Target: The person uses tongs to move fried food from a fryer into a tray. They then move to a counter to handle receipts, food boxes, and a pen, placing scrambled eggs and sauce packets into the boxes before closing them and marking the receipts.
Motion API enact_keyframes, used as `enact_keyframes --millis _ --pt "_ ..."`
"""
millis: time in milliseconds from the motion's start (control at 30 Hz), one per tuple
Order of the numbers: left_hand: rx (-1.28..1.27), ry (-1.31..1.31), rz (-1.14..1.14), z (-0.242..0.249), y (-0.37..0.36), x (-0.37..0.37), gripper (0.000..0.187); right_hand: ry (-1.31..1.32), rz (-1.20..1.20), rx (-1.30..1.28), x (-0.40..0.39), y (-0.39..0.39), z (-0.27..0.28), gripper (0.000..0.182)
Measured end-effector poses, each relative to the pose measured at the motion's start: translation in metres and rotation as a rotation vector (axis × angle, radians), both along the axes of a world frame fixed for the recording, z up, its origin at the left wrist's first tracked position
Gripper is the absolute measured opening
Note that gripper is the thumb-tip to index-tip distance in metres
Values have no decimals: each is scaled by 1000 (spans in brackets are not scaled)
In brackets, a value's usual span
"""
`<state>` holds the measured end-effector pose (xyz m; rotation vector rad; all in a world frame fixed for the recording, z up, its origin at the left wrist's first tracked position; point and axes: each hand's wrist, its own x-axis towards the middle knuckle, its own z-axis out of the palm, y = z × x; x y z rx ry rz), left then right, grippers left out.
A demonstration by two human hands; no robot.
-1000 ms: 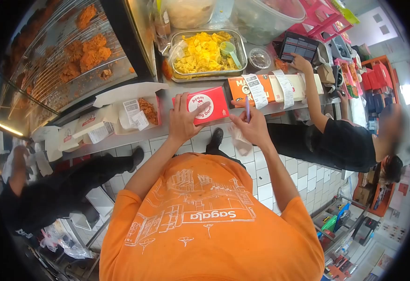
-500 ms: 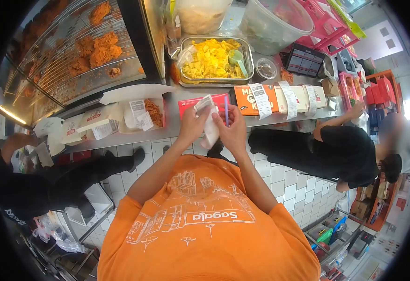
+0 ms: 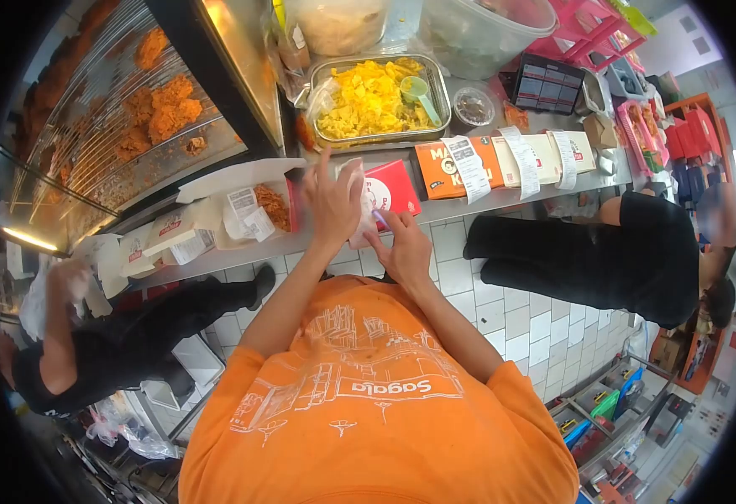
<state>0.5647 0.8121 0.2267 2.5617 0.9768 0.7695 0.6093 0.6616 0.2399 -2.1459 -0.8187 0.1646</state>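
Over the counter's front edge, my right hand (image 3: 401, 250) is closed on a thin purple pen-like stick (image 3: 379, 218). Its fingertips also meet the lower part of a whitish, translucent paper packet (image 3: 353, 193). My left hand (image 3: 332, 202) is beside that packet, slightly blurred, its fingers stretched up and apart. A red box (image 3: 395, 188) lies on the counter just behind the packet, partly hidden by it. Left of my left hand, an open carton (image 3: 227, 220) holds fried chicken (image 3: 273, 207) and has a printed receipt (image 3: 250, 212) lying over it.
Behind is a metal tray (image 3: 443, 105) of yellow food with a green scoop (image 3: 421, 97). An orange box (image 3: 443, 172) and cream boxes with receipts line the right. A chicken warmer (image 3: 254, 92) stands left. One person (image 3: 586, 252) is at right, another (image 3: 133, 336) at left.
My left hand has opened and its fingers have risen off the packet. The purple stick has tipped from upright to slanting down at the packet. The person at left has raised an arm.
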Motion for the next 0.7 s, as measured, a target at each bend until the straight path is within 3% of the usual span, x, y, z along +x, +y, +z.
enact_keyframes --millis 67,267,433,500,567,633,700 --pt "-62 195 -335 -1 1 -29 59 -26 26 -80 5 -2 -7 32" --pt "-75 137 -361 -11 -14 -6 65 62 -61 -147 23 -12 -3 31" --pt "-34 138 -345 -12 4 -14 65 207 10 -120 33 -5 4 34" --pt "-66 -9 -532 1 4 -43 60 74 -1 -66 28 4 20 34" --pt "-125 -124 -421 -2 0 -86 33 5 71 2 22 25 11 39" --pt "-319 -219 -151 -21 -3 -132 11 -399 330 -29 11 55 11 44" --pt "-440 -263 123 -40 -2 -169 5 -314 380 -167 6 64 -11 52"
